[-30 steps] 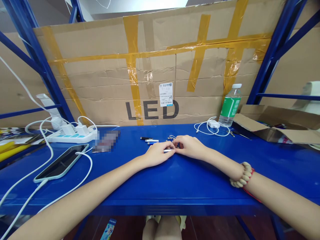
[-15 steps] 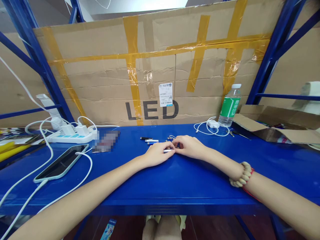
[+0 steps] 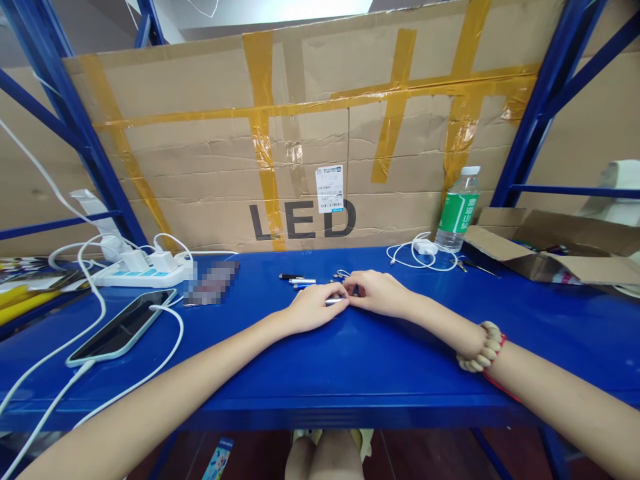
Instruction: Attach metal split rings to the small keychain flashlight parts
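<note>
Both hands are pinching a small silver tube (image 3: pixel 334 301) low over the blue surface (image 3: pixel 350 373), left hand (image 3: pixel 313 308) and right hand (image 3: pixel 379 293) each closing on one end, while the other pen parts (image 3: pixel 299 281) are lying untouched just behind.

Both hands are resting on the blue shelf (image 3: pixel 350 373), meeting at its middle. The left hand (image 3: pixel 313 308) and right hand (image 3: pixel 377 293) are pinching a small silver tube (image 3: pixel 334 302) between their fingertips. Just behind them, more pen parts (image 3: pixel 300 282) are lying loose. A phone (image 3: pixel 123 325) is charging far left, and a water bottle (image 3: pixel 457 210) is standing at the back right.
</note>
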The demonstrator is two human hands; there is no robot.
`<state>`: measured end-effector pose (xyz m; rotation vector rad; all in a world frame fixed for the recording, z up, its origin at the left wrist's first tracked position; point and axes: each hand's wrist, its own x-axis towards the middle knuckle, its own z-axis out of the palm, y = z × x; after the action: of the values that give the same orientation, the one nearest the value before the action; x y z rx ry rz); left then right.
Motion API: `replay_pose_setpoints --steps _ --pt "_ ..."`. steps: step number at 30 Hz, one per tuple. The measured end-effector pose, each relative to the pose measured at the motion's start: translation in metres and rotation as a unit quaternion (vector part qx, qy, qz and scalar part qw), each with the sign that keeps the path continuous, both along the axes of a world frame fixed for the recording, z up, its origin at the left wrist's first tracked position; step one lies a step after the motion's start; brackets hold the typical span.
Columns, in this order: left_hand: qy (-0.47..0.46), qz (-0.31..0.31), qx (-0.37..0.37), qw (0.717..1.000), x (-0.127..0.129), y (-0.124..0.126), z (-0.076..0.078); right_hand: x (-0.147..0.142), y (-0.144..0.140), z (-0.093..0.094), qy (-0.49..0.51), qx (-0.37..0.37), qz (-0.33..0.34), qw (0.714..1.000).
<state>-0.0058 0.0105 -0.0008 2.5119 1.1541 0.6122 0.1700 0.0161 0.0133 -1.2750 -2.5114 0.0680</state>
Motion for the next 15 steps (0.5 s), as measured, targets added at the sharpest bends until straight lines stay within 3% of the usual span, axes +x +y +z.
replay_pose_setpoints --steps 15 --pt "0.008 0.001 -0.004 1.000 0.0005 -0.0005 0.0012 -0.0004 0.0004 -0.0001 0.000 0.004 -0.001 1.000"
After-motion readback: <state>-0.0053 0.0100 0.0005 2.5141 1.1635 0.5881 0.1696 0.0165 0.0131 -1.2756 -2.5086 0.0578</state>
